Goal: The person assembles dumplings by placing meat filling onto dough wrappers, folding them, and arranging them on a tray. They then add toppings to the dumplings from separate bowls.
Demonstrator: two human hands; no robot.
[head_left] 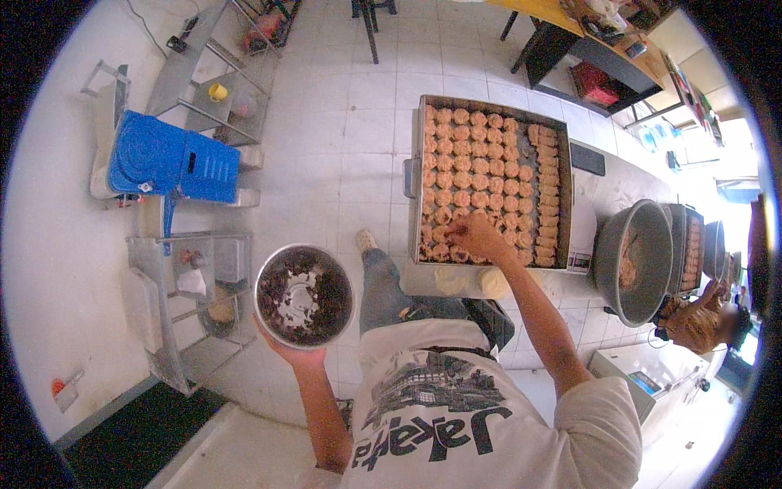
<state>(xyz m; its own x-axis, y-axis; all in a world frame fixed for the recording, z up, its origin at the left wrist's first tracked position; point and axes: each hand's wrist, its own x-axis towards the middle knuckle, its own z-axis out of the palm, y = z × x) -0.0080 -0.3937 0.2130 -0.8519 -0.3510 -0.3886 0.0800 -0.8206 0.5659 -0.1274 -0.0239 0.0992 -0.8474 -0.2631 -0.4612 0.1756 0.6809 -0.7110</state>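
Note:
My left hand grips a round metal bowl from below and holds it out at my left. Dark, crumbly bits cling around the inside of the bowl, and its shiny bottom shows in the middle. A large metal tray at my right carries rows of small, light-brown piped dough mounds. Over the near rows is my right hand, its fingertips pinched together close to the mounds. Whatever they pinch is too small to make out. Some near-left mounds bear dark bits on top.
Right of the tray stand a scale and a big grey basin with dough inside. Another person works beside a second tray. Leftward are a metal rack and a blue plastic object.

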